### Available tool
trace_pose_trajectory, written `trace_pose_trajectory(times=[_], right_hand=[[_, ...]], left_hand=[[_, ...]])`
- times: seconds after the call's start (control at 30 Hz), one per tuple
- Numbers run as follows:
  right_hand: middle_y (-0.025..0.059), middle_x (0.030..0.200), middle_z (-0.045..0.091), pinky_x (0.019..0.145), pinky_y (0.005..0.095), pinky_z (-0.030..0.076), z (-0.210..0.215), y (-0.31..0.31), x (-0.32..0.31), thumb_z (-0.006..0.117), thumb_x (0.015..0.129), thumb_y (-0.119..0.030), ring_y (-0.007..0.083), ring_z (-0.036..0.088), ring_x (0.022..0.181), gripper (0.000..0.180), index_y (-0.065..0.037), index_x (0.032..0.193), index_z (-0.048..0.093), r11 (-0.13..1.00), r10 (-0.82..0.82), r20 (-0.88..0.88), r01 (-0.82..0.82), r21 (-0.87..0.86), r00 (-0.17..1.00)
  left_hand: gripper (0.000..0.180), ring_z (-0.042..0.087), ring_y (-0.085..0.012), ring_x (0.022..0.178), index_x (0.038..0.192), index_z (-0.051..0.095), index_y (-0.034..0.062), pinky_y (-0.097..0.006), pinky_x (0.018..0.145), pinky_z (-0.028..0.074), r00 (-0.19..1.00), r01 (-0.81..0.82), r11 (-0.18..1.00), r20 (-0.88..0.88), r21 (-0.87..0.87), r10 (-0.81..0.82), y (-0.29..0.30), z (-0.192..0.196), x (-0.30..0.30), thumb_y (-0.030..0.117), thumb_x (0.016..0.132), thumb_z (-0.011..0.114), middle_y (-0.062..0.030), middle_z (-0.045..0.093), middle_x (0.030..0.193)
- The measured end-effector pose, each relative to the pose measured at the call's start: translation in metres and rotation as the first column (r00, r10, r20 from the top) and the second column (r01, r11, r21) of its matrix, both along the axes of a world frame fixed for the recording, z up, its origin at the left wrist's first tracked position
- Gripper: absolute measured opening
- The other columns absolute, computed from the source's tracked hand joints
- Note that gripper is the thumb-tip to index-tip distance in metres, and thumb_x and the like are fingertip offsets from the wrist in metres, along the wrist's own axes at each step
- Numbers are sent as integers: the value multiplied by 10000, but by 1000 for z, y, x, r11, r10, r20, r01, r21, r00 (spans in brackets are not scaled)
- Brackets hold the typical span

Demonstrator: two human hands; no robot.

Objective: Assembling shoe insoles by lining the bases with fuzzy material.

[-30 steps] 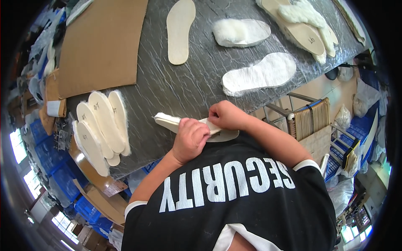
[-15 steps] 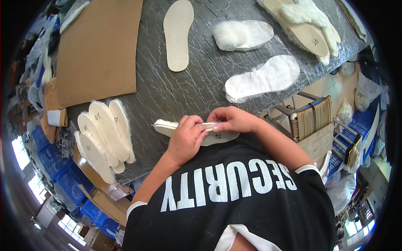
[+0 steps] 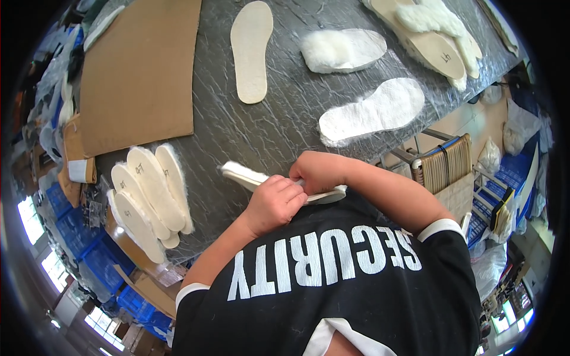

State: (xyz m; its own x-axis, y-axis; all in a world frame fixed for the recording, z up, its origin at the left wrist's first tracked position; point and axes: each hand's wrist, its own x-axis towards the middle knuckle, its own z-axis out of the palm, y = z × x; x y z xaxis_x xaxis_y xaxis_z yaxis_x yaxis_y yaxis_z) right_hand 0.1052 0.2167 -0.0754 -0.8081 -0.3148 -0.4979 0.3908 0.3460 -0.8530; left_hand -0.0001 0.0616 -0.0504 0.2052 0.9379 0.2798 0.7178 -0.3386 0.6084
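Close to my body at the table's near edge, I hold a cream fleece-lined insole (image 3: 242, 174), tilted with its left end pointing away from me. My left hand (image 3: 275, 204) is closed around its middle, knuckles upward. My right hand (image 3: 320, 171) grips the same insole from the far side, its fingertips curled down and partly hidden. The insole's other end shows below my right hand, near my black shirt. To the left lies a fanned pile of several similar insoles (image 3: 151, 190), with fluffy edges and handwritten marks.
On the dark plastic-covered table (image 3: 267, 130) lie a plain flat insole (image 3: 252, 53), a white insole with a fluffy tuft (image 3: 344, 50), a white insole (image 3: 374, 111) and a far-right insole pile (image 3: 436, 47). Brown cardboard (image 3: 139, 77) covers the far left. A chair (image 3: 442, 169) stands at right.
The held insole has tilted, its underside turning out of sight. My right hand has rolled over it with fingers curled down, and my left hand has shifted slightly right and closed more.
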Motion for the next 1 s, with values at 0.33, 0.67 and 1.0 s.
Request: trace_pose_trajectory(times=[0.33,0.67,1.0], right_hand=[[177,798,666,696,397,498,-19,-24,16,694,646,-147,342,644,767,231,-45,853,673,915,-334,-131,354,195,934],[63,980,649,827,289,456,-23,-9,53,625,910,-254,125,576,928,288,-32,1091,607,750,-473,239,530,-395,848],[133,1033,673,850,330,478,-3,-2,75,725,817,-322,233,638,964,522,-35,1216,553,848,-390,24,369,-381,920]], left_hand=[[167,570,-231,649,754,577,49,-357,581,461,1000,3,994,17,-110,-1,-15,7,10,109,690,719,-62,553,699],[167,600,-276,831,844,610,31,-354,657,512,948,-291,928,61,-233,313,-1,18,13,70,725,721,-94,622,1036],[120,627,-270,845,819,630,35,-349,679,515,931,-285,915,145,-285,335,-4,15,17,50,728,707,-67,680,914]])
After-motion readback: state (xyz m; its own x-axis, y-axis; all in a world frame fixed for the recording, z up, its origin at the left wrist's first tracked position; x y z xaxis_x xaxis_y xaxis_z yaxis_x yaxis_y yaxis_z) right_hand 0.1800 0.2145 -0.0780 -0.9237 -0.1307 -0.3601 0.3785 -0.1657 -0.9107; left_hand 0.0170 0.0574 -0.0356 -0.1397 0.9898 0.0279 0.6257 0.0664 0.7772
